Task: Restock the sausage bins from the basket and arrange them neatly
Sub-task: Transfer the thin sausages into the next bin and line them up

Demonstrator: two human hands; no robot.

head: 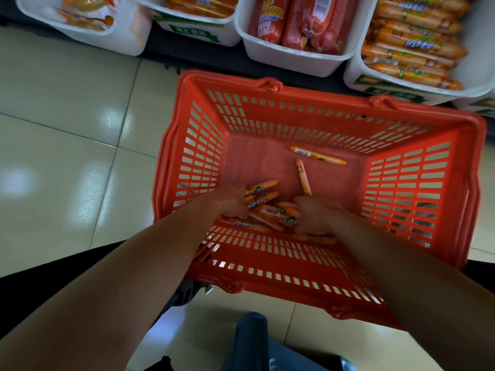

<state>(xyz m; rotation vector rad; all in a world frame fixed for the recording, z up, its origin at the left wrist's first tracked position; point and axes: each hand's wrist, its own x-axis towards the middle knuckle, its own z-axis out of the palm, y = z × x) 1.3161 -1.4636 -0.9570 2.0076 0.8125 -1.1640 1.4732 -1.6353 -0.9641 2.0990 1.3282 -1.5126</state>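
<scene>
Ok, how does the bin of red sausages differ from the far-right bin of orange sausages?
The red sausage bin holds a few fat sausages lying front to back; the orange sausage bin holds many thin ones stacked crosswise. The orange sausage bin has a green label on its front; the red sausage bin's front is plain white. Both are white plastic bins beyond the basket.

left forearm (128, 269) bare | right forearm (396, 263) bare | black garment (40, 295), plain
</scene>
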